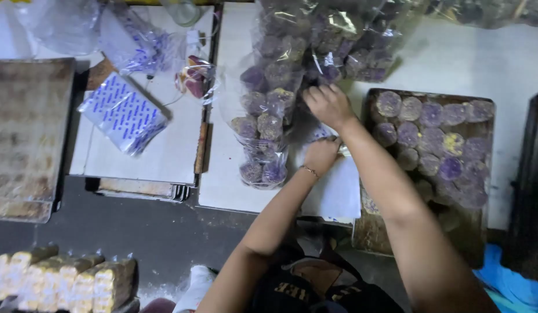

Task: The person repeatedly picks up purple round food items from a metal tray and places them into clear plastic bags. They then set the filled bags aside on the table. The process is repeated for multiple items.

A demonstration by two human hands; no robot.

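Right hand [328,105] reaches forward with its fingers curled down onto the clear bags of purple cakes [263,124], seemingly gripping the plastic, while the left hand [321,154] rests loosely closed just below it on the white board [222,179], what it holds hidden. Bagging looks to be the step in hand; both forearms stretch out from the body, the tray of loose purple cakes [434,142] just beside the right arm, so the next reach likely goes there

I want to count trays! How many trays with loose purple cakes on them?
1: the dark tray of purple cakes sits right of the right hand. Bagged cakes lie left of both hands; more may be hidden.
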